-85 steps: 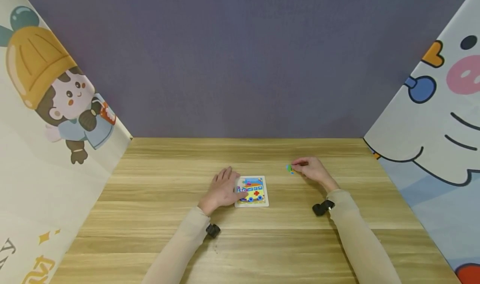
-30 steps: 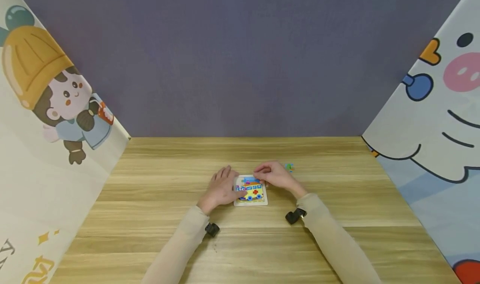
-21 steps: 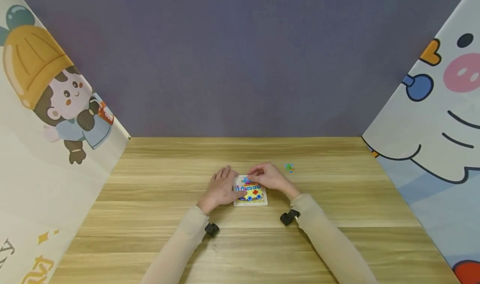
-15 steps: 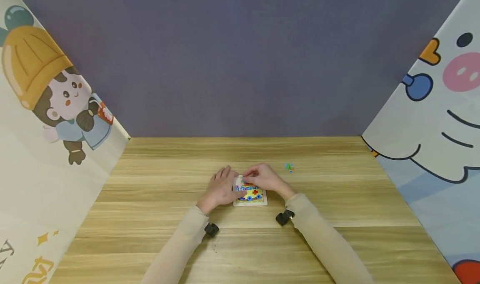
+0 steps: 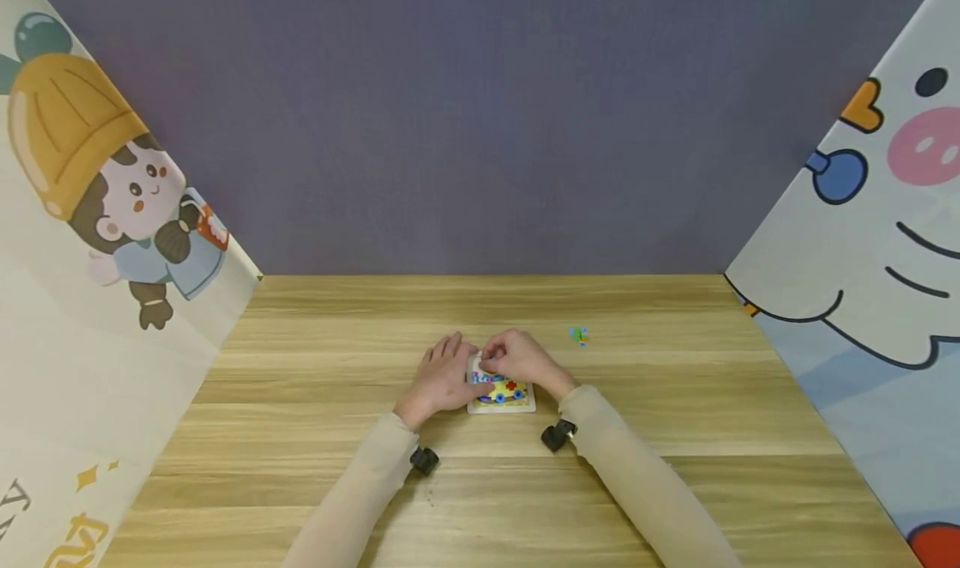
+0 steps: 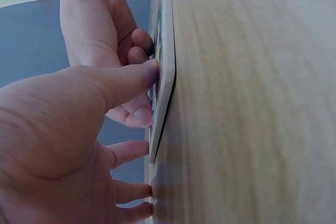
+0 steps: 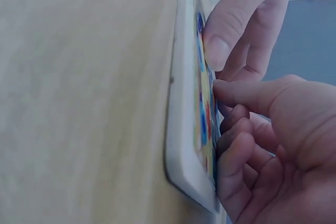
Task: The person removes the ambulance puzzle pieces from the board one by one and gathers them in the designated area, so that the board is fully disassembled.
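A small square jigsaw puzzle (image 5: 517,404) in a white frame lies flat on the wooden table; its picture shows a yellow van with a red cross. My left hand (image 5: 441,383) lies at its left side, fingers spread and straight, the thumb resting on the picture. My right hand (image 5: 522,358) reaches over from the right, thumb and index finger pinching a puzzle piece at the upper left of the puzzle. Fingertips hide most of that piece. In the right wrist view, the remaining fingers of the right hand (image 7: 294,140) are curled close against the puzzle's surface (image 7: 206,114).
A loose green and blue puzzle piece (image 5: 578,335) lies on the table, right of and beyond the puzzle. The wooden table (image 5: 337,326) ends at a dark grey back wall (image 5: 480,134). Side panels with cartoon pictures stand left and right.
My right hand has come from the loose pieces at the right onto the puzzle, then slid left across its upper part. One loose piece stays behind. My left hand has stayed in place.
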`<action>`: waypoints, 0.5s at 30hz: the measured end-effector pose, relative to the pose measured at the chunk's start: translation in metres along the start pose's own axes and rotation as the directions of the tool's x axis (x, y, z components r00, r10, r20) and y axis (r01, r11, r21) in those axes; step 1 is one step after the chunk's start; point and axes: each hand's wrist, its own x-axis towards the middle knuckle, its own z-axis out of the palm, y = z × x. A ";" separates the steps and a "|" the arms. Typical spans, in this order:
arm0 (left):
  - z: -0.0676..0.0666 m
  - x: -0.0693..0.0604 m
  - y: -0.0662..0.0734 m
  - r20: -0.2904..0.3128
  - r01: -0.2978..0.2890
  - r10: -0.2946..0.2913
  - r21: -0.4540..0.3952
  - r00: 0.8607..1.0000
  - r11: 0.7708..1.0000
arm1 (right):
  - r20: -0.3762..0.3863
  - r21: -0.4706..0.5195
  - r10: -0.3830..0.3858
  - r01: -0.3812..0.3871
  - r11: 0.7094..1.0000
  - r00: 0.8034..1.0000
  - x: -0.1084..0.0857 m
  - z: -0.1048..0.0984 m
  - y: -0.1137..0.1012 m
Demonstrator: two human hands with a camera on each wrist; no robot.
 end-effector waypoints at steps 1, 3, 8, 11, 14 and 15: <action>0.001 0.000 0.000 0.000 0.004 -0.004 0.001 1.000 1.000 | 0.000 -0.007 0.001 -0.001 1.000 1.000 0.000 0.000 0.001; 0.002 0.001 0.000 -0.003 0.012 -0.012 0.003 1.000 1.000 | 0.001 -0.008 0.004 -0.004 1.000 1.000 0.000 0.001 0.001; 0.005 0.004 0.003 -0.020 0.031 -0.031 0.014 0.999 0.999 | 0.015 0.005 0.012 -0.012 1.000 1.000 0.000 0.000 0.003; 0.006 0.004 0.005 -0.027 0.040 -0.039 0.021 0.999 0.999 | 0.020 0.022 0.017 -0.017 1.000 1.000 0.000 -0.002 0.004; 0.006 0.005 0.006 -0.036 0.039 -0.038 0.018 0.999 0.999 | 0.028 0.045 0.024 -0.025 0.999 0.999 -0.001 -0.004 0.005; 0.005 0.005 0.006 -0.037 0.039 -0.039 0.014 0.999 0.999 | 0.030 0.055 0.027 -0.029 0.998 0.999 -0.001 -0.004 0.005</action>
